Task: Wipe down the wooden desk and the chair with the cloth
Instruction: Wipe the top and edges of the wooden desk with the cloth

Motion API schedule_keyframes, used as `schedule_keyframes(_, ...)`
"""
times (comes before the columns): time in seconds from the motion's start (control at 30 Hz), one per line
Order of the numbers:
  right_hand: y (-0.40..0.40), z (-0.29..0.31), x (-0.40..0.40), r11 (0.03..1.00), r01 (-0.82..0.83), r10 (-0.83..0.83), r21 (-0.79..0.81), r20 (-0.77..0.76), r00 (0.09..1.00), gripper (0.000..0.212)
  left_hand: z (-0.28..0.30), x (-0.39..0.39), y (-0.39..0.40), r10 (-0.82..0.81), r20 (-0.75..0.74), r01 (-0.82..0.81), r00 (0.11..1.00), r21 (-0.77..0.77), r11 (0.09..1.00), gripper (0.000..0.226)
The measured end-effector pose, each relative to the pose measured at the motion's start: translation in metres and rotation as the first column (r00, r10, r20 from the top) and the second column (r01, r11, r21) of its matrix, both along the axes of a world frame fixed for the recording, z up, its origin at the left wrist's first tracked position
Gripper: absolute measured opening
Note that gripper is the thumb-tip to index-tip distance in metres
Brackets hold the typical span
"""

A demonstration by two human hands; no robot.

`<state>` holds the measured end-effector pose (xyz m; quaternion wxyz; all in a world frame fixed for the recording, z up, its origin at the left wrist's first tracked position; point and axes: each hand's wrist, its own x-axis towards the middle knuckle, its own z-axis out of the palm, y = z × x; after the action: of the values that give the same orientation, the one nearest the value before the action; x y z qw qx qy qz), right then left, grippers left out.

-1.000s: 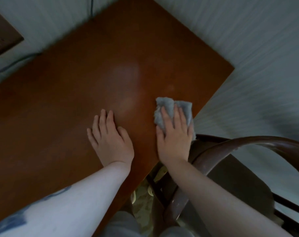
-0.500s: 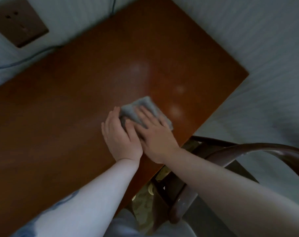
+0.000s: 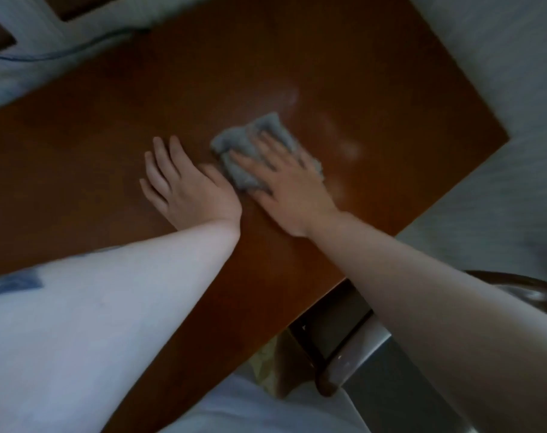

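The right hand [image 3: 292, 185] is lying flat on the cloth [image 3: 250, 151] near the middle of the frame, its fingers [image 3: 267, 151] straight and a little spread, pressing the grey bunch down onto the desk [image 3: 375, 73]. Nothing is curled round the cloth; the palm and fingers are simply bearing on top of it, and the fabric is poking out beyond the fingertips and at both sides of the hand.

The left hand [image 3: 188, 185] is resting palm down on the bare wood just to the left of the cloth, fingers straight and close together, pointing toward the upper left. Its thumb is lying beside the cloth's near edge; whether the two are touching is hard to tell in the blur.

The desk is filling most of the frame, a reddish-brown top running on a slant from lower left to upper right. Pale, hazy patches are showing on the wood to the right of the cloth and above it. Both forearms are reaching in from the bottom of the frame.

At the lower right, the chair [image 3: 338, 373] is standing just beside the desk's near edge, its dark curved back rail partly hidden under the right forearm. A thin cable [image 3: 62, 53] is trailing across the upper left, off the desk. The floor at the right looks grey and blurred.
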<state>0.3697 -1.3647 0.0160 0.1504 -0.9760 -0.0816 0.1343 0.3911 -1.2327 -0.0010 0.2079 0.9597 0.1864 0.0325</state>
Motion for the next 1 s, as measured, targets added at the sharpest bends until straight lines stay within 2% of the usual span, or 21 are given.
schedule_keyframes(0.03, -0.01, -0.002, 0.008, 0.993, 0.119, -0.118, -0.018, 0.017, 0.993, 0.054, -0.001, 0.0, 0.0, 0.003, 0.003, -0.003, 1.0, 0.022, 1.0, 0.055)
schedule_keyframes(0.1, -0.02, -0.008, 0.006, 0.915, 0.398, -0.39, -0.068, 0.105, 0.915, 0.054, -0.004, 0.0, -0.002, -0.002, 0.006, 0.002, 1.0, 0.055, 0.999, 0.054)
schedule_keyframes(0.17, -0.006, -0.012, -0.011, 0.846, 0.524, -0.5, -0.094, 0.199, 0.843, 0.056, -0.007, 0.0, -0.003, 0.0, 0.023, -0.001, 1.0, 0.08, 0.997, 0.054)
schedule_keyframes(0.23, 0.018, -0.013, -0.025, 0.89, 0.451, -0.431, -0.06, 0.203, 0.879, 0.056, -0.008, 0.0, -0.003, 0.007, 0.037, -0.011, 0.999, 0.109, 0.994, 0.054)
schedule_keyframes(0.3, 0.026, -0.011, -0.021, 0.983, 0.179, -0.173, -0.032, 0.149, 0.974, 0.057, -0.008, 0.001, -0.002, -0.004, 0.02, 0.002, 1.0, 0.099, 0.995, 0.056)
schedule_keyframes(0.37, 0.012, -0.008, 0.004, 0.995, -0.094, 0.095, -0.018, 0.088, 0.992, 0.058, -0.006, 0.001, -0.002, -0.014, -0.001, 0.014, 1.0, 0.09, 0.996, 0.055)
schedule_keyframes(0.4, 0.002, -0.007, 0.017, 0.992, -0.122, 0.123, -0.017, 0.071, 0.99, 0.057, -0.006, 0.0, -0.002, -0.015, -0.004, 0.015, 1.0, 0.092, 0.996, 0.054)
schedule_keyframes(0.43, -0.008, -0.007, 0.027, 0.999, -0.043, 0.045, -0.022, 0.067, 0.997, 0.056, -0.005, 0.0, -0.001, -0.015, -0.001, 0.015, 1.0, 0.095, 0.995, 0.054)
schedule_keyframes(0.47, -0.019, -0.007, 0.031, 0.991, 0.127, -0.124, -0.03, 0.079, 0.989, 0.055, -0.006, 0.001, -0.001, -0.016, -0.001, 0.016, 1.0, 0.094, 0.995, 0.053)
schedule_keyframes(0.53, -0.025, -0.009, 0.018, 0.864, 0.501, -0.491, -0.051, 0.134, 0.861, 0.056, -0.006, 0.0, -0.002, -0.019, -0.008, 0.019, 1.0, 0.086, 0.996, 0.053)
schedule_keyframes(0.57, -0.018, -0.01, 0.004, 0.8, 0.594, -0.576, -0.079, 0.176, 0.799, 0.057, -0.006, 0.0, -0.002, -0.02, -0.007, 0.021, 1.0, 0.082, 0.996, 0.053)
schedule_keyframes(0.6, -0.006, -0.01, -0.013, 0.791, 0.601, -0.574, -0.112, 0.201, 0.794, 0.057, -0.005, -0.001, -0.002, -0.02, -0.007, 0.021, 1.0, 0.081, 0.997, 0.052)
schedule_keyframes(0.67, 0.016, -0.006, -0.037, 0.901, 0.422, -0.404, -0.104, 0.159, 0.901, 0.057, -0.004, 0.0, -0.002, -0.019, -0.01, 0.02, 1.0, 0.076, 0.997, 0.053)
schedule_keyframes(0.73, 0.016, -0.002, -0.034, 0.993, 0.118, -0.116, -0.022, 0.065, 0.991, 0.057, -0.004, 0.0, -0.002, -0.017, -0.004, 0.017, 1.0, 0.062, 0.998, 0.054)
schedule_keyframes(0.8, -0.005, 0.001, -0.009, 0.994, -0.108, 0.108, 0.006, 0.018, 0.994, 0.057, -0.003, 0.001, -0.002, -0.015, -0.003, 0.016, 1.0, 0.064, 0.998, 0.054)
schedule_keyframes(0.83, -0.019, 0.002, 0.003, 0.994, -0.111, 0.111, 0.002, 0.018, 0.994, 0.057, -0.003, 0.001, -0.002, -0.015, -0.005, 0.015, 1.0, 0.067, 0.998, 0.053)
schedule_keyframes(0.87, -0.034, 0.002, 0.01, 1.0, -0.013, 0.013, -0.004, 0.02, 1.0, 0.057, -0.004, 0.002, -0.001, -0.015, -0.011, 0.016, 1.0, 0.069, 0.997, 0.053)
schedule_keyframes(0.9, -0.049, 0.001, 0.012, 0.987, 0.163, -0.162, -0.015, 0.032, 0.986, 0.056, -0.004, 0.001, -0.001, -0.017, -0.017, 0.019, 1.0, 0.071, 0.997, 0.053)
schedule_keyframes(0.97, -0.067, -0.002, -0.005, 0.841, 0.538, -0.533, -0.063, 0.077, 0.842, 0.056, -0.004, -0.001, -0.001, -0.02, -0.022, 0.022, 1.0, 0.075, 0.997, 0.053)
schedule_keyframes(1.0, -0.062, -0.003, -0.018, 0.756, 0.645, -0.636, -0.11, 0.108, 0.764, 0.056, -0.004, -0.002, -0.001, -0.021, -0.023, 0.022, 1.0, 0.079, 0.997, 0.053)
